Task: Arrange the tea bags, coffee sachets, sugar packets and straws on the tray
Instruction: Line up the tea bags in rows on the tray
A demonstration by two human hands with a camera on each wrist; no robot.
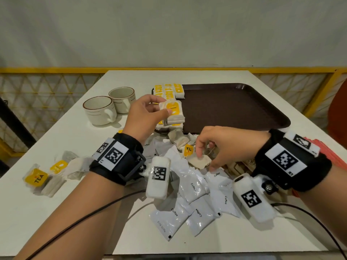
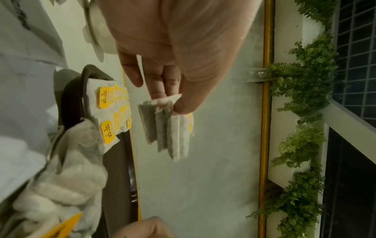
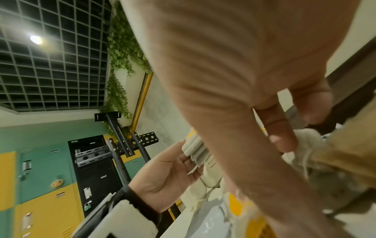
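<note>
— What is the left hand (image 1: 144,113) doing?

— Its thumb and fingers pinch a small stack of tea bags (image 2: 167,128) by one end, held in the air above the tray's (image 1: 234,107) near left corner. The left wrist view shows three or so bags hanging from the pinch.

— And the right hand (image 1: 221,145)?

— Its fingers curl down and pinch a single tea bag (image 1: 200,161) in the heap of tea bags beside the tray's near edge.

— What already lies on the tray?

— Tea bags with yellow tags (image 1: 169,90) sit in rows along its left edge, from the far left corner down to the near one.

— The rest?

— White coffee sachets (image 1: 189,209) are scattered near the table's (image 1: 75,212) front edge. More tea bags (image 1: 40,178) lie toward its left edge. Two cups (image 1: 109,107) stand left of the tray.
</note>
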